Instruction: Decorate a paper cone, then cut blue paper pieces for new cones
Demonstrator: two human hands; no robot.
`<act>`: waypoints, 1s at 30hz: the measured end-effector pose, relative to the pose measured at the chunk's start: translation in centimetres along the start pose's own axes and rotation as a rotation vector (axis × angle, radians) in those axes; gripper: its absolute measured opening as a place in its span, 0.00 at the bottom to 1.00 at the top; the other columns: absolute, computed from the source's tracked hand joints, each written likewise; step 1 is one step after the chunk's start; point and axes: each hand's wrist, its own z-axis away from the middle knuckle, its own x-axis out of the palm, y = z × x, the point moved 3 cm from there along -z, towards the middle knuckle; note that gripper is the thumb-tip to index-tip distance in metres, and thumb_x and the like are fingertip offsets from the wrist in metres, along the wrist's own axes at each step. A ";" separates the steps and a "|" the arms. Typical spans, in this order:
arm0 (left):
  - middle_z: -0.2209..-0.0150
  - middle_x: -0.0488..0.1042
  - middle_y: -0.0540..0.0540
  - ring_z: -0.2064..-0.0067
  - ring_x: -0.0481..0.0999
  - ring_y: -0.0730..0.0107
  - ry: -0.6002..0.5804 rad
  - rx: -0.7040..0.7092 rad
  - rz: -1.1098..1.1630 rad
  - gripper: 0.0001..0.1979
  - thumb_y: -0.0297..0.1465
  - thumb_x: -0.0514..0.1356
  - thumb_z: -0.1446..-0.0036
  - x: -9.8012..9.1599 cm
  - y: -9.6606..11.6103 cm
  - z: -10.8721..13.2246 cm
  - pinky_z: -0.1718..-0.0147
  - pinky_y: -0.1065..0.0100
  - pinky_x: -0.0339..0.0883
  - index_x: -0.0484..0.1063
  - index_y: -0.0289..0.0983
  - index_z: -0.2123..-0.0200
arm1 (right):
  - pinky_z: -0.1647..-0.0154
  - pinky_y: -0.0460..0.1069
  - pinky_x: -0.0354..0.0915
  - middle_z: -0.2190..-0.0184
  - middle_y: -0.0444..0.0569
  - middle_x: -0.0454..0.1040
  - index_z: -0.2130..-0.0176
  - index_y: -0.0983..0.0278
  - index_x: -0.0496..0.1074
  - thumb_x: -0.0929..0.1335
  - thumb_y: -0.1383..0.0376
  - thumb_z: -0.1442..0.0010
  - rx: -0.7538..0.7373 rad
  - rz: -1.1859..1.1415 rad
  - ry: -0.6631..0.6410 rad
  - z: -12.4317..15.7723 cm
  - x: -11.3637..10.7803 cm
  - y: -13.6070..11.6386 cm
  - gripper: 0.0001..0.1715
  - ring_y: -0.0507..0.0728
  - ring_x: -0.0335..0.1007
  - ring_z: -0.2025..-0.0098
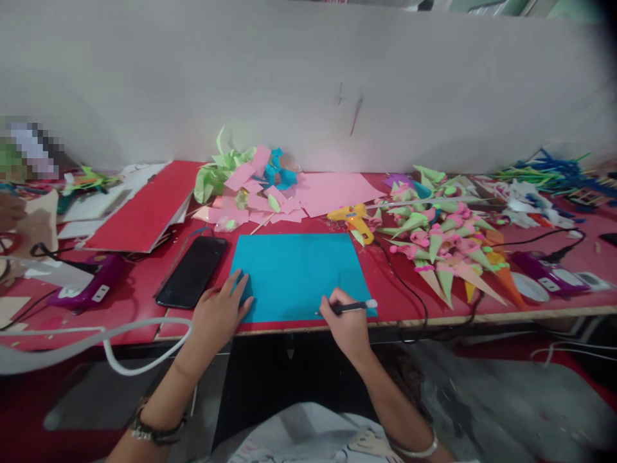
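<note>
A blue sheet of paper point(294, 270) lies flat on the red table in front of me. My left hand point(222, 307) rests at the sheet's left edge, its fingers spread and fingertips on the paper. Near the lower right part of the sheet, my right hand point(344, 321) is closed around a dark pen point(351, 307) with a pale end. The pen's tip points left, low over the paper; whether it touches is too small to tell. Just left of the sheet lies a black phone point(191, 273). Behind the sheet's right corner is a yellow glue gun point(354, 220).
Paper cones point(441, 241) with pink and green bits are heaped at the right, beside a purple power strip point(549, 271). Pink paper point(337, 191) and green scraps point(216, 173) lie behind. A red board point(144, 209) and another purple power strip point(91, 283) are left.
</note>
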 end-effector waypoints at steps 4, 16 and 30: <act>0.43 0.60 0.40 0.57 0.73 0.59 0.010 0.008 0.013 0.22 0.36 0.42 0.41 0.1 0.0 0.0 0.59 0.59 0.64 0.61 0.35 0.46 | 0.80 0.44 0.49 0.87 0.37 0.49 0.83 0.62 0.50 0.62 0.64 0.47 0.009 0.063 0.074 -0.5 -1.5 1.2 0.18 0.47 0.48 0.82; 0.43 0.60 0.40 0.61 0.75 0.60 0.035 0.042 0.003 0.22 0.36 0.42 0.41 0.3 -0.3 0.2 0.60 0.59 0.64 0.60 0.35 0.46 | 0.80 0.44 0.58 0.82 0.43 0.67 0.77 0.64 0.65 0.65 0.55 0.49 0.050 -0.135 -0.110 -9.1 -4.5 3.7 0.15 0.50 0.62 0.80; 0.43 0.61 0.40 0.61 0.75 0.60 -0.007 0.003 0.039 0.22 0.35 0.43 0.42 0.0 -0.4 0.1 0.59 0.59 0.64 0.62 0.36 0.47 | 0.83 0.43 0.51 0.89 0.38 0.54 0.86 0.63 0.53 0.62 0.61 0.50 -0.041 -0.022 -0.256 -9.8 -2.8 4.7 0.18 0.47 0.52 0.84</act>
